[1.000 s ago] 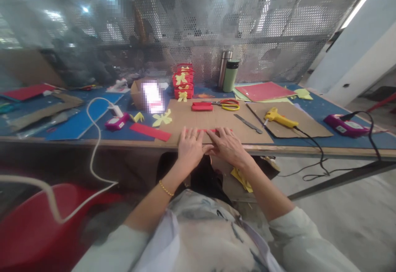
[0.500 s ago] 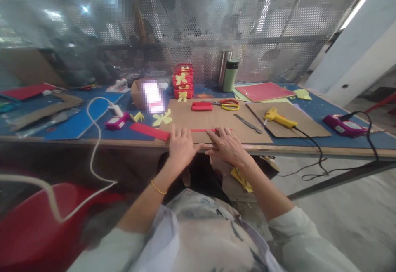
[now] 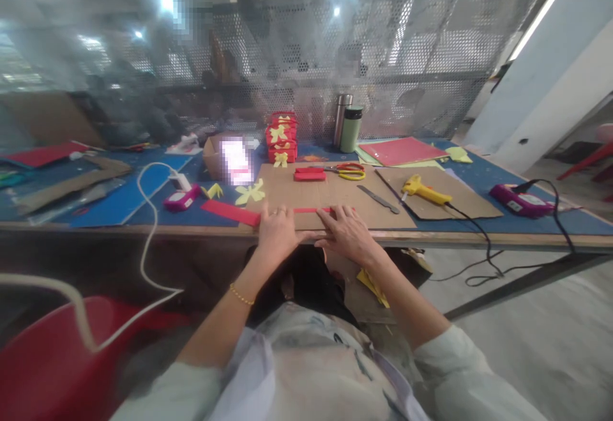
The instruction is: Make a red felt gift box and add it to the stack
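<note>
A long red paper strip (image 3: 306, 210) lies along the front of a brown cardboard sheet (image 3: 272, 184); its wider left part (image 3: 232, 211) slants over the blue tabletop. My left hand (image 3: 278, 232) is closed on the strip near its middle, fingers bent and close together, thumb pointing inward. Farther right, my right hand (image 3: 348, 234) lies open and flat on the strip, its fingers spread. The two thumbs nearly meet at the table's front edge. Beyond my hands are a folded red piece (image 3: 309, 175), scissors (image 3: 352, 171) and a grey metal blade (image 3: 378, 199).
A yellow glue gun (image 3: 426, 191) rests on another cardboard piece at right, its cord hanging over the edge. Behind stand stacked red boxes with yellow bows (image 3: 281, 137) and a green flask (image 3: 352, 130). A lit phone (image 3: 237, 160) and purple power block (image 3: 182, 197) sit left.
The camera view has tilted up slightly, so the table appears lower. Both hands stay on the red strip in nearly the same places.
</note>
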`<action>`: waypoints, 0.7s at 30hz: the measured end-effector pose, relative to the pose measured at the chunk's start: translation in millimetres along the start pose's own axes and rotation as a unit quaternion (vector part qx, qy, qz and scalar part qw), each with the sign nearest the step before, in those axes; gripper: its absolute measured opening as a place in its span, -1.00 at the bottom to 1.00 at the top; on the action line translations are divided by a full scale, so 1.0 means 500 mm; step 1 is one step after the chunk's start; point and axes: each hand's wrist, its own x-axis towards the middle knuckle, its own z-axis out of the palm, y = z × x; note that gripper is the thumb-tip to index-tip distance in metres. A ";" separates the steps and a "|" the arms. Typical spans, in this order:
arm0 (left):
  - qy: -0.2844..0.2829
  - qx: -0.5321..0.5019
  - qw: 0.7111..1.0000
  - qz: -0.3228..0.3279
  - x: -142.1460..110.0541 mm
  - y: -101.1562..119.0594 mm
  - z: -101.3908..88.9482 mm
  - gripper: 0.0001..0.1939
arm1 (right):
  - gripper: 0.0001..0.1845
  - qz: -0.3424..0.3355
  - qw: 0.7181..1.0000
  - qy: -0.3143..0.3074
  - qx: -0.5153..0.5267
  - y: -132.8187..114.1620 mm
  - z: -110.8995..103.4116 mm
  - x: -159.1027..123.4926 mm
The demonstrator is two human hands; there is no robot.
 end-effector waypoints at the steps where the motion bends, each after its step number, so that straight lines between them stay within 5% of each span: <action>1: -0.008 0.001 1.000 0.004 0.004 0.000 -0.004 -0.25 | -0.11 0.001 1.000 0.000 0.000 0.000 0.000 0.000; 5: -0.038 0.033 0.998 0.025 0.031 0.005 -0.017 -0.52 | -0.18 -0.001 1.000 -0.009 0.011 0.007 -0.014 0.009; 10: -0.045 0.053 0.996 0.057 0.071 0.014 -0.018 -0.71 | -0.50 -0.018 0.996 -0.079 0.045 0.038 -0.047 0.055; 21: -0.036 0.059 0.990 0.126 0.102 0.046 0.011 -0.73 | -0.68 -0.007 0.994 -0.110 -0.002 0.054 -0.039 0.094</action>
